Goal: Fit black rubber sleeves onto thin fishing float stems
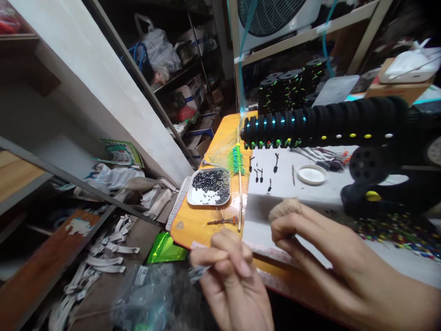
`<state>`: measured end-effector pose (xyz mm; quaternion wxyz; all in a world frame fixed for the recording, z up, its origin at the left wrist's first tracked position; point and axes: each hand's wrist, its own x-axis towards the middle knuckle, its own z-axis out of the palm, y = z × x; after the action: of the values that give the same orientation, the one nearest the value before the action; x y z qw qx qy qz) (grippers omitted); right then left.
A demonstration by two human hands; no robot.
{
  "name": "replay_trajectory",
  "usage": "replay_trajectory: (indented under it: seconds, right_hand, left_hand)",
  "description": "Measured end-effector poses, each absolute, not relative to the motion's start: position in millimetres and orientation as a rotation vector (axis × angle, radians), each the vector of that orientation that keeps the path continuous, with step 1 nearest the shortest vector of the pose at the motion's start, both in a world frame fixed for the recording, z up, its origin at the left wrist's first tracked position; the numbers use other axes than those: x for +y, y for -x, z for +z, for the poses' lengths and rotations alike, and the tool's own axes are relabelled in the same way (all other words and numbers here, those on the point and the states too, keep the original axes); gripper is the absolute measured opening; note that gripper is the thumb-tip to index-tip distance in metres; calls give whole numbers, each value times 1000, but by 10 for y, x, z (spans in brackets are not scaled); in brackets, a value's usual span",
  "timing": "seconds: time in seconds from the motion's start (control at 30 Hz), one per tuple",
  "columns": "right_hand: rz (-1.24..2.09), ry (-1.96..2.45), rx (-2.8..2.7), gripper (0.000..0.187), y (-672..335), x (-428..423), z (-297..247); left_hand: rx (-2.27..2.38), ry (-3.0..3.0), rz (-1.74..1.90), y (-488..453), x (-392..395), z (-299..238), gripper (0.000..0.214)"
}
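My left hand point(234, 280) is closed in a pinch at the lower middle, in front of the yellow table's near edge. A small greyish piece point(199, 274) shows at its fingertips, too blurred to name. To its right, my right hand point(330, 257) hovers above the white sheet point(292, 202) with its fingers curled together; what they hold, if anything, is hidden. A beige cover point(285, 209) wraps one of its fingertips. Beyond the left hand lies a small brown-handled brush-like thing point(222, 221). Farther back, a white tray point(190, 199) holds black tubes and tiny grey pieces.
A black ridged roller point(327, 122) with coloured beads juts over the table point(220, 133). A thin stick point(240, 202) carries green-blue strands. Several small black pieces point(275, 163) and a round white dish point(312, 174) lie behind my right hand; colourful beads point(396, 234) are at right.
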<state>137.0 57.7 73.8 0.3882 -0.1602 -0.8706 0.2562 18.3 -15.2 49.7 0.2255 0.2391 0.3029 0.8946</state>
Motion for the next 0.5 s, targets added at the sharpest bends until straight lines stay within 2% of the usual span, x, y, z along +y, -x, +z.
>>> replay_trajectory:
  seconds: [0.13,0.3,0.4,0.5]
  right_hand:
    - [619,445,-2152,16,-1383,660,794]
    - [737,455,-2083,15,-1373,660,840]
    - [768,445,-2055,16,-1355,607,868]
    - [737,427,-2070,16,-1356,578,875]
  left_hand:
    - [911,-744,2534,23,-164,613,25]
    - [970,-858,2066,95,-161,445,3]
    - [1067,-882,1970,1,-97,397,21]
    - [881,-925,2071,-86,-46,435,11]
